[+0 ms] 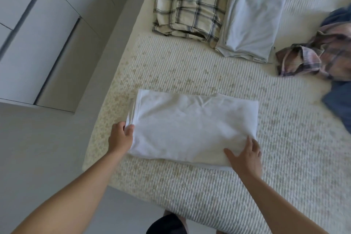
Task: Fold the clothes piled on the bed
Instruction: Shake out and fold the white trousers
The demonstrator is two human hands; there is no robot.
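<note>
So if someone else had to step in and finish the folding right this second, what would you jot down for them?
Left hand: grips the left edge of the white folded garment at the near side of the cream textured bed.
Right hand: fingers spread, pressing flat on that garment's near right corner.
Done: the cream plaid folded garment and the pale grey folded garment lie side by side, touching, at the far side.
Left: finish the white one, then fold the crumpled pink plaid shirt and the blue clothes heaped at the right edge.
</note>
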